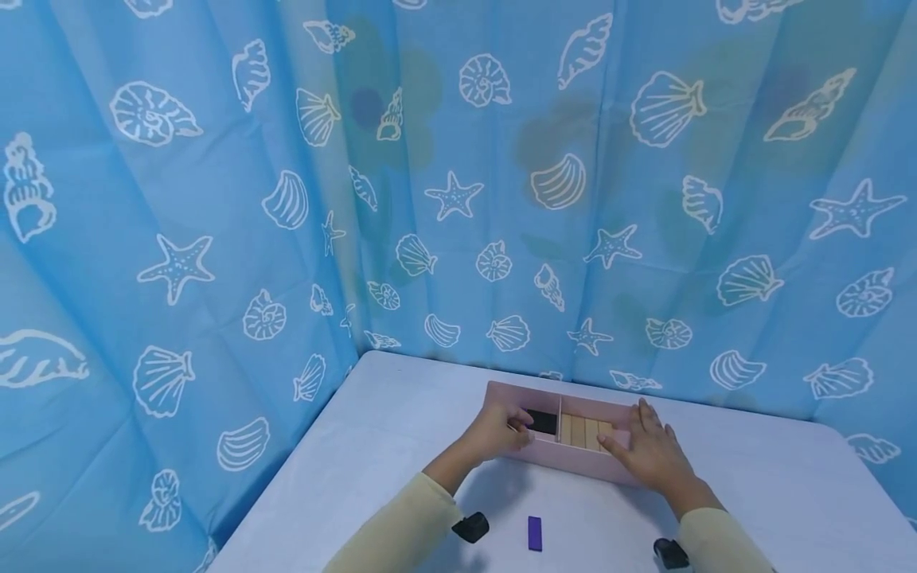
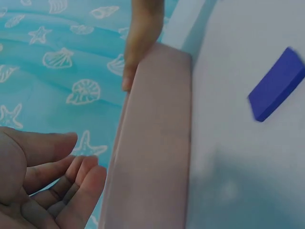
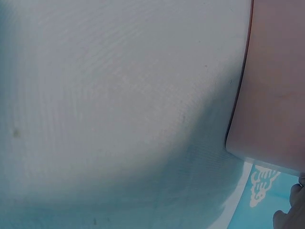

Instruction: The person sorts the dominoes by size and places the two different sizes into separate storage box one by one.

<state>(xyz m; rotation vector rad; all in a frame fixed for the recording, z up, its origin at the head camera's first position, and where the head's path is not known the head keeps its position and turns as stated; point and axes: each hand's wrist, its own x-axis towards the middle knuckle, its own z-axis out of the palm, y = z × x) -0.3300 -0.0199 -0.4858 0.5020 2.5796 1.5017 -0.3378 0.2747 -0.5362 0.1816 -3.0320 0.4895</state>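
Observation:
A long pink box (image 1: 573, 459) with a divider stands on the white table. My left hand (image 1: 496, 430) hovers at its left compartment, over the front wall. In the left wrist view the thumb and loosely bent fingers (image 2: 90, 183) stand apart with nothing between them. Inside the left compartment shows a black piece (image 1: 542, 422); my hand hides part of that space. Light wooden strips (image 1: 579, 430) lie side by side in the right compartment. My right hand (image 1: 653, 451) rests at the box's right end, thumb over the front wall, fingers stretched toward the back corner.
A purple rectangular block (image 1: 535, 533) lies on the white table (image 1: 423, 414) in front of the box, between the forearms. Behind the table hangs a blue curtain (image 1: 458, 143) printed with shells. Dark straps (image 1: 470, 527) sit at both wrists.

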